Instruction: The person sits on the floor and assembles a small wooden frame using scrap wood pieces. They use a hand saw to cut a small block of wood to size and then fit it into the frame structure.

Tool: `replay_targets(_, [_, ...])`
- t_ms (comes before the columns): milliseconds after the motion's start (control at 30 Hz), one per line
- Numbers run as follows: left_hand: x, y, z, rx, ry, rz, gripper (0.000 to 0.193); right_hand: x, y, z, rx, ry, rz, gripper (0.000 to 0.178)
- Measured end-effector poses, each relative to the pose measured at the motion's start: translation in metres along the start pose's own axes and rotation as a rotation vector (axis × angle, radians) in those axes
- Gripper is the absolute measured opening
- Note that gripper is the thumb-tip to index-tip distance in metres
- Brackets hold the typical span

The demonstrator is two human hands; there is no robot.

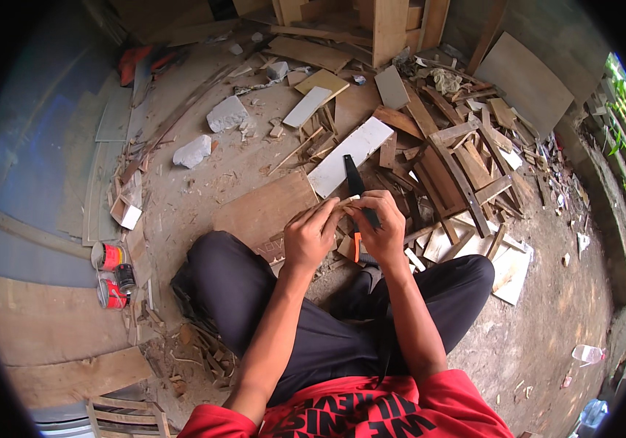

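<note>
In front of my crossed legs, both hands meet over a small, thin light-coloured piece that looks like wood (348, 202). My left hand (308, 235) pinches its left side with the fingertips. My right hand (381, 228) is closed on its right side, fingertips almost touching the left ones. Fingers cover most of the piece. Just beyond and below my hands lies a handsaw (353, 175) with a dark blade and an orange-and-black handle, partly hidden by my right hand. Its blade tip rests over a white board (364, 148).
A brown plywood sheet (265, 208) lies ahead to the left. Broken wooden frames (466, 171) and scrap pile up at the right. Pale stone chunks (227, 114) sit farther off. Red paint cans (113, 255) stand left, and a plastic bottle (588, 355) lies right.
</note>
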State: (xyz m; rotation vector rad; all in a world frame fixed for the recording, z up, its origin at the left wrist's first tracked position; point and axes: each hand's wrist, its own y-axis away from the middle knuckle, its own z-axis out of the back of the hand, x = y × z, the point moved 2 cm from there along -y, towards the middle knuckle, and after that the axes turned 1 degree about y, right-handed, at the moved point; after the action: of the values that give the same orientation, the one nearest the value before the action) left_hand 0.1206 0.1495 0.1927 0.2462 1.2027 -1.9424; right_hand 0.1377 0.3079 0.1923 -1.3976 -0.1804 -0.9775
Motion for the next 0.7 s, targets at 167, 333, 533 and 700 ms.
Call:
replay_targets(167, [0.002,0.004,0.011,0.057,0.051,0.013,0.027,0.0,0.006,-0.008,-0.018,0.002,0.038,0.026])
replay_targets(333, [0.0,0.004,0.017,0.021,0.044,-0.002,0.029,0.006,0.009,-0.01,-0.02,-0.038,0.026,0.029])
replay_targets(533, [-0.004,0.003,0.022,-0.018,0.193,-0.084,0.029,0.011,0.001,-0.008,-0.032,-0.224,0.038,0.046])
replay_targets(700, [-0.019,-0.004,0.034,-0.049,0.273,-0.164,0.028,0.029,-0.007,0.004,0.085,-0.298,0.117,0.045])
